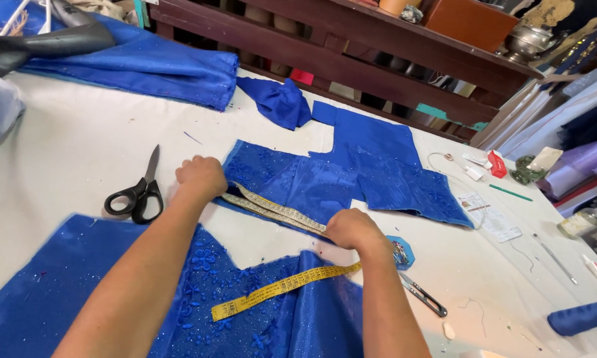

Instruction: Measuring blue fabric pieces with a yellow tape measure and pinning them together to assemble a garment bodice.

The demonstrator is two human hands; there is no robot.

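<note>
Head view, looking down on a white cloth-covered worktable (80, 152).

Left hand (201, 176): fingers curled shut, knuckles up, pinning one end of a yellow flexible measuring tape (272, 211) onto the near edge of a cut blue sequinned fabric panel (338, 176) at the table's centre. Right hand (353, 229): also closed down, pressing the same tape onto the panel's near edge further right. Hands are apart, tape stretched flat between them along that edge. Past the right hand the tape loops back and trails loose over a second, larger blue embroidered fabric piece (60, 292) lying at the near edge of the table, under both forearms.

Counts:
- Tape: one.
- Black-handled scissors (139, 192): one pair, blades closed, left of the left hand, not touched.
- Small thread snips (423, 297): one, just right of the right forearm.
- Blue pincushion with pins (402, 252): one, just beside the right wrist.
- Blue fabric: two worked panels, plus a folded plain blue stack (139, 66) at the far left corner and a small crumpled blue scrap (278, 101) beyond the panel.
- Rolled blue fabric bolt (582, 317): one, near right edge.
- Paper slip (490, 215): one, right of the panel.

Dark wooden shelf unit (351, 59) runs along the far edge.
</note>
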